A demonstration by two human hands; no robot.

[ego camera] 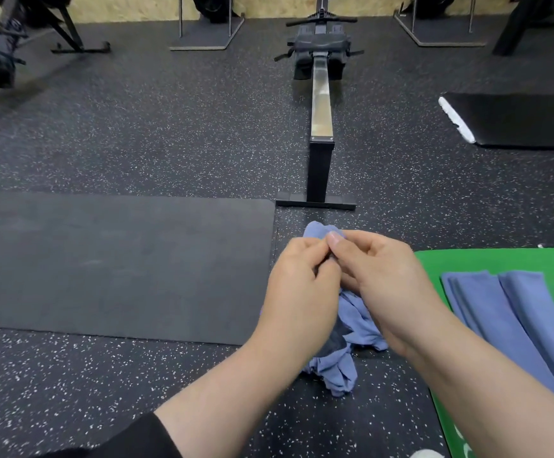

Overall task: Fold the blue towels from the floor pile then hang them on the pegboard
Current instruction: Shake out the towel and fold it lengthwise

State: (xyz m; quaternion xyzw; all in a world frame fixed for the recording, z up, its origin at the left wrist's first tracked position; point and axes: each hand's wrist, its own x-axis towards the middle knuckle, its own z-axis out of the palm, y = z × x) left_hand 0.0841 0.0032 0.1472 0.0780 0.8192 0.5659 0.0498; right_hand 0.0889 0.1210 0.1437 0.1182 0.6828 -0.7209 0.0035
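On floor, centre: left hand and right hand, fingers pinching one crumpled blue towel at its upper edge. Likely light, limp, non-slip; grip corners. Right: folded blue towels on green mat.

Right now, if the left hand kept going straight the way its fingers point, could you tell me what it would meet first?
The left hand points up and right, so it would first meet the right hand, already almost touching above the crumpled blue towel both pinch.
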